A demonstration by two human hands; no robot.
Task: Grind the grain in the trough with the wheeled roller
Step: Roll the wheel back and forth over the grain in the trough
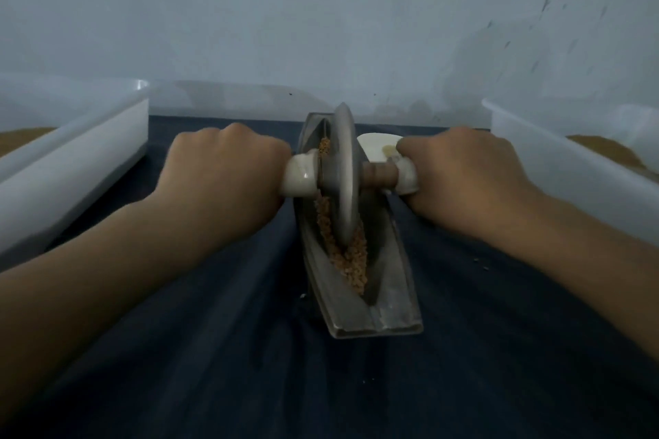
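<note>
The left hand (pixel 228 167) and right hand (pixel 460 171) each grip a handle of the wheeled roller (pixel 344 175), its disc midway along the metal trough (pixel 388 296). The grain (pixel 353 260) looks coarse, probably mostly unground, though the light is dim. The left bin (pixel 71 153) and right bin (pixel 556 160) flank the hands, and a wall stands close beyond the far end.

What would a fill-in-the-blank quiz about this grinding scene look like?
1. The left hand and right hand each grip a ___ of the wheeled roller.
2. The roller's disc stands in the metal trough, amid brown ___.
3. The trough rests on a dark ___ cloth.
Missing words: handle; grain; blue.
</note>
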